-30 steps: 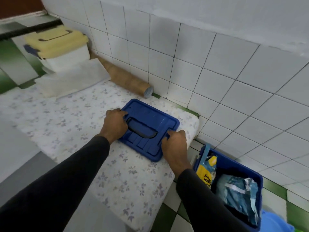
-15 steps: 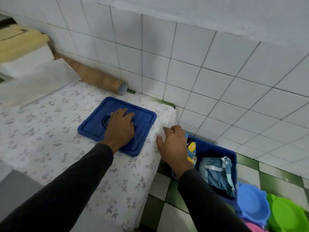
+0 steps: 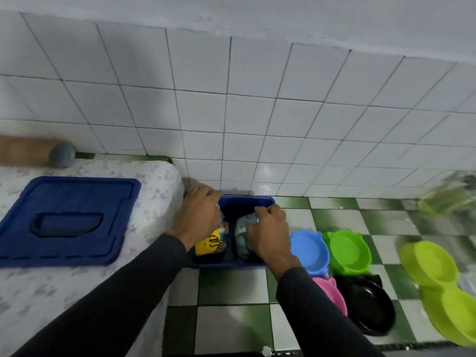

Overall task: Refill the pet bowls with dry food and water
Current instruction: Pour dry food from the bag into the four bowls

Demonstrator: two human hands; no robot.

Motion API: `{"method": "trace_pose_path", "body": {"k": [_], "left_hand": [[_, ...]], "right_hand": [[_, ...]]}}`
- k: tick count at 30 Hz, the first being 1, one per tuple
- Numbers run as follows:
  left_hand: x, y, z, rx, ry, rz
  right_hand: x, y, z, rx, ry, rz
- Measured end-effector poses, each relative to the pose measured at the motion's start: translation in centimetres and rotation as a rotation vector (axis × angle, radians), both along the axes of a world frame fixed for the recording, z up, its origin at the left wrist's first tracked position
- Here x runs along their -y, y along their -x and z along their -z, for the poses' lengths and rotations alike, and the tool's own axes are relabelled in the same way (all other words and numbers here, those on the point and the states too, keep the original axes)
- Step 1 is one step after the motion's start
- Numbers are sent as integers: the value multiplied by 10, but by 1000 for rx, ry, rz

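An open blue bin (image 3: 246, 203) stands on the floor against the tiled wall. Inside it are a yellow bag (image 3: 208, 245) and a silvery-blue food bag (image 3: 241, 237). My right hand (image 3: 268, 231) pinches the top of the silvery-blue bag. Over the bin's left side, my left hand (image 3: 199, 215) reaches down above the yellow bag; its fingertips are hidden. The bin's blue lid (image 3: 64, 217) lies flat on the flowered surface (image 3: 154, 181) to the left. Right of the bin sit empty pet bowls: blue (image 3: 309, 249), green (image 3: 347, 249), pink (image 3: 332, 292) and black (image 3: 371, 307).
A lime-green double bowl (image 3: 443, 287) lies on the checkered floor at the far right. A cardboard tube (image 3: 31, 150) rests against the wall at the back of the flowered surface. A blurred green object (image 3: 448, 199) sits near the wall on the right.
Both hands left the lid, which stays on the flowered surface, and moved right and down into the bin. My view swung right, bringing the pet bowls into sight.
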State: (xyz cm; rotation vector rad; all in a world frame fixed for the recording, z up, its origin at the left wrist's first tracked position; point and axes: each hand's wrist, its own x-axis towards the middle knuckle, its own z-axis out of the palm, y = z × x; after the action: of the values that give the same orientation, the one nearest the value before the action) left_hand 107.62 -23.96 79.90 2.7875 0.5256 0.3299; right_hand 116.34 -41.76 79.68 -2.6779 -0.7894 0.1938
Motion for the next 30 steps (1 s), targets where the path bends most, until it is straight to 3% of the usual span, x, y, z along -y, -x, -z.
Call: {"method": "trace_pose_path", "body": {"k": [13, 19, 25, 30], "left_hand": [[74, -72, 26, -232, 313, 177], [73, -86, 21, -80, 577, -102], [69, -104, 13, -282, 590, -132], [66, -114, 16, -255, 537, -114]], "right_hand": [[58, -5, 31, -190, 49, 6], [56, 0, 39, -86, 24, -98], [51, 5, 36, -7, 42, -179], [50, 10, 35, 36, 36, -69]]}}
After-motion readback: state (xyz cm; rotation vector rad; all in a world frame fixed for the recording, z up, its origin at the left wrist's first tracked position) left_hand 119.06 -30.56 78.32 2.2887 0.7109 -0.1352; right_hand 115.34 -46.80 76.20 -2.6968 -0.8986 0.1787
